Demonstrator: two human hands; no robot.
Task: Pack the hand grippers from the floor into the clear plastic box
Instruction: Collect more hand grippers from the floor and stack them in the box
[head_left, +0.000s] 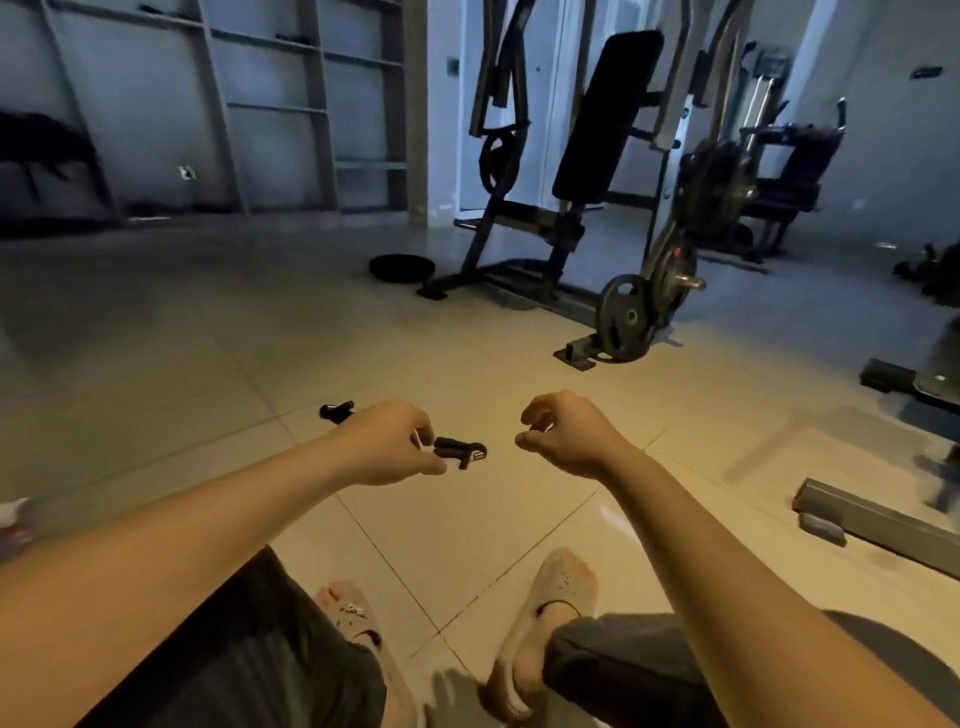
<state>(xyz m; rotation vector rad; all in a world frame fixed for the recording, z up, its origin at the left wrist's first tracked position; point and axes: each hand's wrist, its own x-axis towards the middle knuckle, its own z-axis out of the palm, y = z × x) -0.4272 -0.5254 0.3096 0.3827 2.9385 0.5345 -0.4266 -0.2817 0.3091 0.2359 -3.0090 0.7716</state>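
We have barely begun: our left hand (387, 441) meets one hand gripper (462, 452) at its handle (grasped or only touched, we cannot tell). A second gripper (336, 410) lies on the floor (208, 364). Our right hand (566, 441) hangs loosely curled, empty. The clear box is out of view.

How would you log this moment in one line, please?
left hand: at hand gripper, grasp unclear | right hand: empty, loosely curled | second gripper: on floor | box: unseen
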